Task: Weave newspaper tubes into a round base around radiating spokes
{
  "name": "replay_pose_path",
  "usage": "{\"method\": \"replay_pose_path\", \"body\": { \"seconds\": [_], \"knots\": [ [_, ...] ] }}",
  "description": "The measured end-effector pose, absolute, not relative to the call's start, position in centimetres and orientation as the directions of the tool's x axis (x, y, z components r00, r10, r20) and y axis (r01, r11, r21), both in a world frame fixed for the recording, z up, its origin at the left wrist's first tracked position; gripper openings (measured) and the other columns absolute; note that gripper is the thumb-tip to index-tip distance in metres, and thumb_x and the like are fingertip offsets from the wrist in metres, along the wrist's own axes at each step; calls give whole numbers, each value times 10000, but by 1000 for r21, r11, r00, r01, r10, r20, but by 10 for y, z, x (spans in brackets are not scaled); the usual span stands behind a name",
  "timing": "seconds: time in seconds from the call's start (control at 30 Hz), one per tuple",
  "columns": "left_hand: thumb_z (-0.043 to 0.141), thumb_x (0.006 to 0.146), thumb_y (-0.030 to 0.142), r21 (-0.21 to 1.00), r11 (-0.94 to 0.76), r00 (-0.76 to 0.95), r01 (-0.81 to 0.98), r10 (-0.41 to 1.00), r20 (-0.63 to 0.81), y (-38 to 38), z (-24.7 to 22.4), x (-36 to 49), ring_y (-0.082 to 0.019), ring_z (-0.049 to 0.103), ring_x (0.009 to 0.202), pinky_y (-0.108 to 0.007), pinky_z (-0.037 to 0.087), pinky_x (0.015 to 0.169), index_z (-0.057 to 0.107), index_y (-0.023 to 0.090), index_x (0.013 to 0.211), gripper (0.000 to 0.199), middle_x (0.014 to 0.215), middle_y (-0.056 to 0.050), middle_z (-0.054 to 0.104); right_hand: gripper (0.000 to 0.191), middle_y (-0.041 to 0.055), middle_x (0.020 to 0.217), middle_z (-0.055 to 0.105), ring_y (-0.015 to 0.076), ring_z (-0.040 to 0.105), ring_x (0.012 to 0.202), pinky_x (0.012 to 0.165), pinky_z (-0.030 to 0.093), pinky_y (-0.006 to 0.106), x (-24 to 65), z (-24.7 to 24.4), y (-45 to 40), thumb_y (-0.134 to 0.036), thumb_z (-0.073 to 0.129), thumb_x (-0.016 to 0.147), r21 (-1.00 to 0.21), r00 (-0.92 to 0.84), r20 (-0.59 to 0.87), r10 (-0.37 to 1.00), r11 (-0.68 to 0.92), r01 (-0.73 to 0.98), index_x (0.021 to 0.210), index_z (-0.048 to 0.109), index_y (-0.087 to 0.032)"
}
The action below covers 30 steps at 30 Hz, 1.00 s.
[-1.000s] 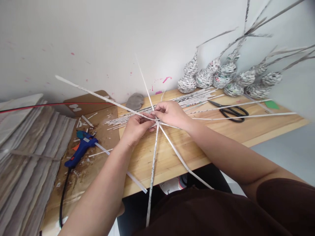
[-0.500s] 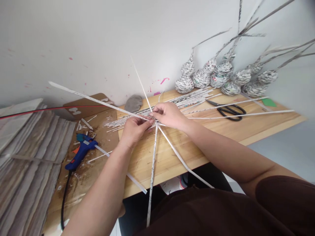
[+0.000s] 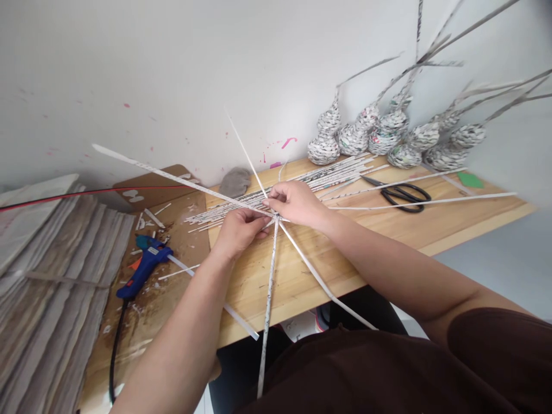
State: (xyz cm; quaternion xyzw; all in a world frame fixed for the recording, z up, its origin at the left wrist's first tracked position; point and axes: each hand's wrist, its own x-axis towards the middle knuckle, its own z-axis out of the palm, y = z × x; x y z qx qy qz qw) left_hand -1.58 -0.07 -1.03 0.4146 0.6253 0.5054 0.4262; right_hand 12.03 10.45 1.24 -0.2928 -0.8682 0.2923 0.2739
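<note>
Several rolled newspaper tubes (image 3: 270,276) cross at one point and fan out like spokes above the wooden board. My right hand (image 3: 293,201) pinches the crossing from above, thumb and fingers closed on the tubes. Just left of it, my left hand (image 3: 241,230) has its fingers bent and pressed together at the underside of the joint, by the long tube that points up to the left. My fingers partly cover the crossing itself. Under and behind the hands lies a bundle of loose paper tubes (image 3: 340,171).
Several woven paper gourds (image 3: 323,148) with loose tube ends stand at the back right, near black scissors (image 3: 405,196) and a green scrap (image 3: 470,179). On the left are a blue glue gun (image 3: 146,265), a stack of newspapers (image 3: 56,287) and a grey lump (image 3: 235,181).
My left hand has shifted slightly at the joint, its fingers now lower against the crossing. The long left tube has tilted a little; my right hand keeps its pinch.
</note>
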Motion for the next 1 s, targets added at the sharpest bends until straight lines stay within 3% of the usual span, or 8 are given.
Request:
{"method": "replay_pose_path", "body": {
  "seconds": [0.27, 0.5, 0.73, 1.0],
  "knots": [
    [796, 627, 355, 977, 185, -293, 103, 945, -148, -1, -8, -13, -148, 635, 627, -252, 524, 595, 738, 121, 804, 299, 736, -63, 712, 171, -8, 639, 630, 110, 487, 605, 603, 304, 252, 119, 11, 104, -301, 662, 819, -661, -676, 289, 678, 651, 372, 721, 701, -166],
    [829, 599, 445, 986, 142, -374, -86, 913, -164, 1, -8, -10, -162, 645, 693, -264, 539, 618, 664, 157, 801, 389, 763, -38, 693, 138, 2, 694, 670, 117, 524, 641, 613, 319, 245, 118, 9, 105, -274, 647, 822, -680, -702, 279, 656, 651, 338, 752, 706, -172],
    [809, 638, 427, 990, 126, -359, -67, 922, -142, 3, -14, -13, -159, 638, 649, -269, 533, 602, 632, 168, 795, 352, 702, -29, 679, 175, 17, 763, 696, 118, 544, 668, 624, 327, 241, 125, 14, 110, -300, 608, 860, -698, -730, 258, 632, 645, 311, 816, 712, -167],
    [834, 596, 379, 977, 170, -397, -125, 894, -207, 3, -9, -11, -150, 645, 630, -252, 530, 604, 658, 151, 795, 350, 701, -53, 709, 289, 4, 632, 617, 113, 468, 582, 564, 261, 260, 139, 25, 120, -384, 599, 848, -539, -797, 110, 594, 709, 454, 670, 663, -165]
  ]
}}
